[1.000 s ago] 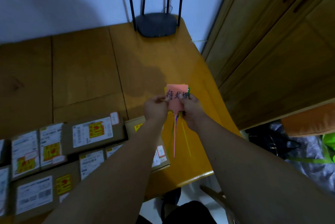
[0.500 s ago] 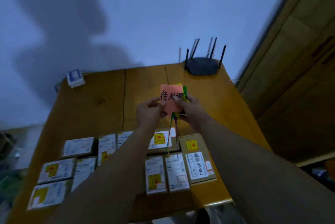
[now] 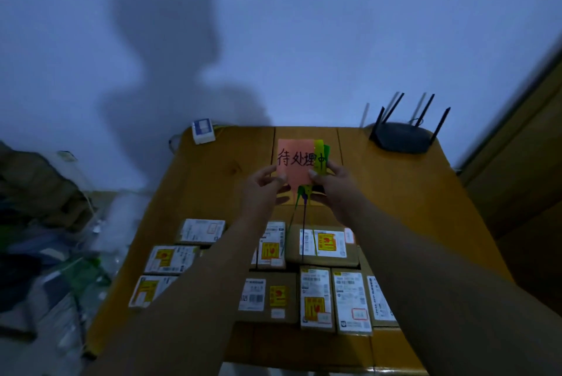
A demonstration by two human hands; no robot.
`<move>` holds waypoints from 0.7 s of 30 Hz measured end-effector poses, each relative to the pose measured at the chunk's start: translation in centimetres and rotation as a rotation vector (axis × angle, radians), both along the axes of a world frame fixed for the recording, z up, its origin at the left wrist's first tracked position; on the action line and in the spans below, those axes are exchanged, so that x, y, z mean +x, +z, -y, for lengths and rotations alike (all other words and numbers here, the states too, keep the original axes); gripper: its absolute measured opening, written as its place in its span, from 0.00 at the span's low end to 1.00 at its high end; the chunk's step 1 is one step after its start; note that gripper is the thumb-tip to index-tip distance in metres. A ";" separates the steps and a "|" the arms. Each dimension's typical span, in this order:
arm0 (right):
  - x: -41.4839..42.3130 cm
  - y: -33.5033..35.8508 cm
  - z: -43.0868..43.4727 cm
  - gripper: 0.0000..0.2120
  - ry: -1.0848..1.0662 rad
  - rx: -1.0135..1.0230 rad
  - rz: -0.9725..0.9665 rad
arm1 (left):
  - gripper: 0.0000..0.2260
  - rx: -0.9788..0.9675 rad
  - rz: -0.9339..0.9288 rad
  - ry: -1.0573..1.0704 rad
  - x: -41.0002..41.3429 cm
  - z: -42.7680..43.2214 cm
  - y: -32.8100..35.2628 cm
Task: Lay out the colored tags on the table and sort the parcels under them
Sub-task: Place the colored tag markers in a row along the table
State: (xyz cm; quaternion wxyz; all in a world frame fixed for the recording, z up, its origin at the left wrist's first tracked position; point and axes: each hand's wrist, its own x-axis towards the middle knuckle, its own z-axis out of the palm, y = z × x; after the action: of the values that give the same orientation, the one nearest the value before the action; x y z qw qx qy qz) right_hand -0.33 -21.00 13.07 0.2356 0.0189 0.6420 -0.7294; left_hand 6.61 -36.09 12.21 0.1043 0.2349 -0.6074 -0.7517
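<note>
Both hands are now holding the tags higher and closer to the camera than a moment earlier. Left hand (image 3: 264,185) is pinching the left edge of the pink tag (image 3: 294,166); right hand (image 3: 332,182) is gripping the stack's right side, where a yellow tag (image 3: 319,156) and green tag (image 3: 326,151) are fanning out. Strings are dangling above the parcels (image 3: 321,244) lying on the table (image 3: 404,193); a router (image 3: 399,136) is sitting at the far right corner.
</note>
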 end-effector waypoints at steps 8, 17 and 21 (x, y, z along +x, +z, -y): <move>-0.5 -0.2 4.4 0.14 0.131 -0.048 0.008 | 0.09 0.329 0.040 0.241 1.9 3.6 0.0; -0.2 -2.3 12.5 0.15 0.198 -0.046 0.042 | 0.08 0.273 0.061 0.318 3.7 11.1 -1.2; -0.2 -3.8 17.8 0.15 0.204 -0.040 0.087 | 0.10 0.278 0.080 0.370 3.3 16.7 -3.0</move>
State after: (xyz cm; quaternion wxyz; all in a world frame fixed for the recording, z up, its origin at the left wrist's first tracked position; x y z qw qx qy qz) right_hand -0.58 -38.79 9.24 0.3365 -0.0193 0.6150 -0.7129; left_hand 9.94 -52.75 9.21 0.1828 0.3839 -0.4485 -0.7862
